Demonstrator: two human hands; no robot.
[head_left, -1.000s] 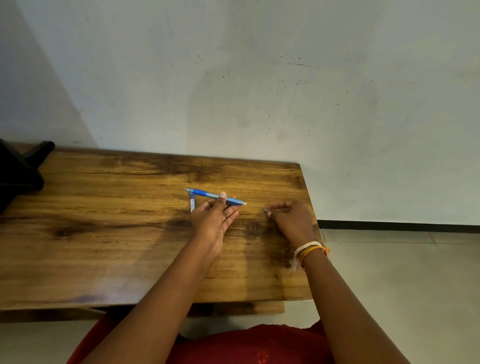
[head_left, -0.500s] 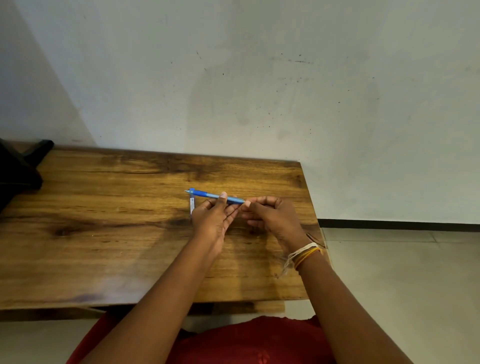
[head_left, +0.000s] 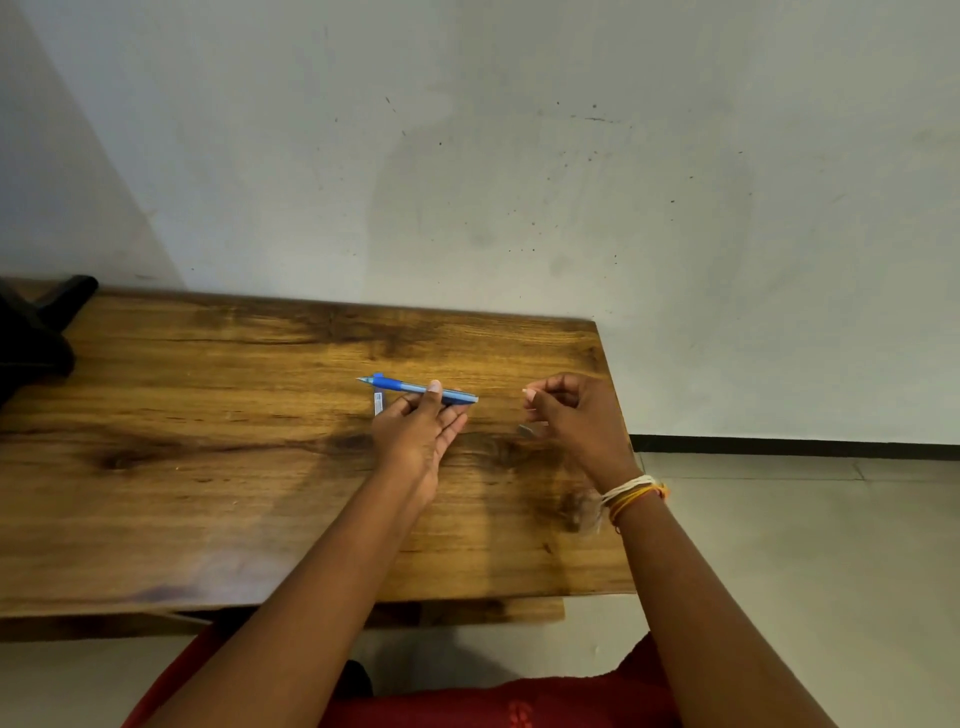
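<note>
Pen work near worktop (head_left: 208, 519) right edge
Left hand (head_left: 415, 441) fingers pinch blue pen (head_left: 402, 385); right hand (head_left: 576, 421) curled, contents unclear. Hold pen level, align end.

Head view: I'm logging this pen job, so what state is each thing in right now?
blue pen: held level over the table, tip pointing left.
left hand: pinches the blue pen between thumb and fingers.
right hand: fingers curled, apart from the blue pen; any hold unclear.
small white piece: just below the blue pen, beside the left hand.
</note>
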